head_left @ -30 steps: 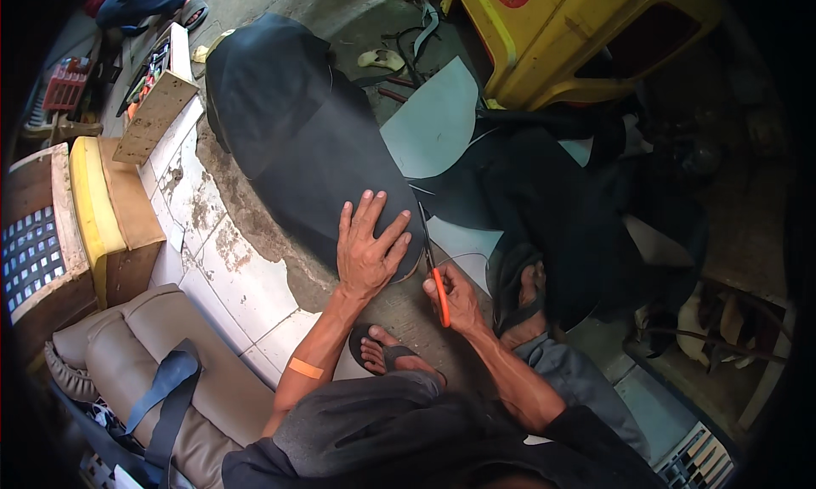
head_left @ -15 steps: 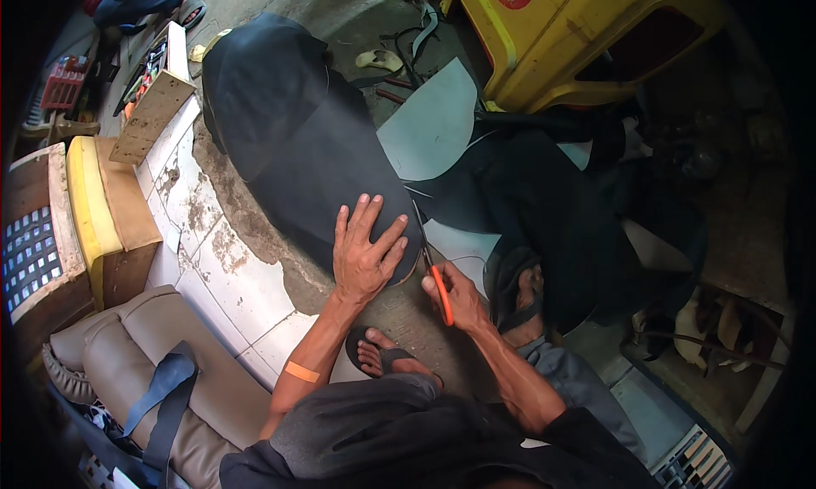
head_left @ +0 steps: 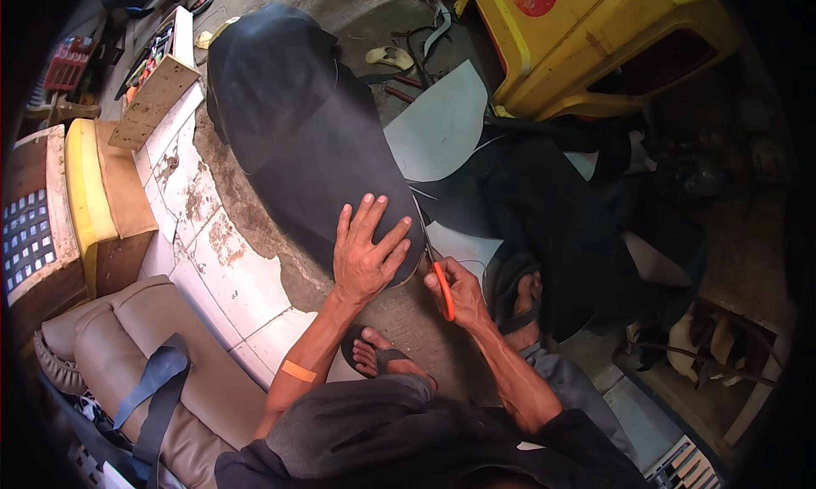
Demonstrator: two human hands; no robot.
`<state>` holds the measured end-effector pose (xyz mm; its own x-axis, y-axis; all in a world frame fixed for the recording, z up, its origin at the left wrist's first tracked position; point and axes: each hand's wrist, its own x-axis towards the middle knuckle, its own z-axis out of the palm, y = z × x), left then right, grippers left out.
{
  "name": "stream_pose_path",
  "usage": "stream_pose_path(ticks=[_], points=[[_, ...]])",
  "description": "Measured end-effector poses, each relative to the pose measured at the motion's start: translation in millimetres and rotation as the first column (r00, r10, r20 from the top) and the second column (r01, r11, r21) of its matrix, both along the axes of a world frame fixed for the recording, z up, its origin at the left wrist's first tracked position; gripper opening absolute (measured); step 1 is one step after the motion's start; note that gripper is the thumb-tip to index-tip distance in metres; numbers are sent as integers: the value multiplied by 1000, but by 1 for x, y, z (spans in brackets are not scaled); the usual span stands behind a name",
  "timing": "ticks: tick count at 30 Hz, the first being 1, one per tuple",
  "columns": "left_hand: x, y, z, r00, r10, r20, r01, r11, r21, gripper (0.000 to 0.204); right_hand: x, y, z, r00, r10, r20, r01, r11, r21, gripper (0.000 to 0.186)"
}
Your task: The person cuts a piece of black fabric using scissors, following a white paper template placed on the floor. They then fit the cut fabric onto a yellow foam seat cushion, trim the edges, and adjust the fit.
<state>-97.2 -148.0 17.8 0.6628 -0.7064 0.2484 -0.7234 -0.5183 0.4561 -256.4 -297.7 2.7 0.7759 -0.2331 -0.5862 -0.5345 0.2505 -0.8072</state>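
A long piece of black sheet material (head_left: 319,149), draped over a padded-looking form, lies in front of me. My left hand (head_left: 367,253) rests flat on its near end, fingers stretched out. Just right of it, my right hand (head_left: 461,293) grips orange-handled scissors (head_left: 444,292), whose blades point away from me along the black material's right edge. How far the blades are apart I cannot tell. Beside that edge lie a pale grey-green cut piece (head_left: 442,128) and a smaller pale piece (head_left: 466,249), next to more dark cloth (head_left: 552,209).
A yellow plastic stool (head_left: 595,47) stands at the far right. On the left are a brown padded cushion (head_left: 153,353), a yellow foam block with wood (head_left: 89,179) and a wooden tool box (head_left: 155,102). My sandalled feet flank the work; white tiles (head_left: 229,268) edge the floor.
The view has shifted slightly. Both hands keep nearly the same place on the black material and the scissors, with no clear new cut.
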Motion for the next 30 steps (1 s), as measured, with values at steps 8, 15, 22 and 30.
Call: stream_pose_path(ticks=[8,15,22,30], points=[[0,1,1,1000,2,-3,-2,1000,-3,33,30,-18,19,994,45,-97,-50,997,-52,40],[2,3,1,1000,0,-13,0,1000,-26,33,27,-15,8,998,1,-64,-1,1000,3,39],[1,5,2,1000,-3,-28,2,1000,-26,33,27,-15,10,999,6,-50,-4,999,50,39],[1,4,1,1000,4,-27,-5,999,-37,32,50,-24,20,991,77,-106,-89,990,-108,40]])
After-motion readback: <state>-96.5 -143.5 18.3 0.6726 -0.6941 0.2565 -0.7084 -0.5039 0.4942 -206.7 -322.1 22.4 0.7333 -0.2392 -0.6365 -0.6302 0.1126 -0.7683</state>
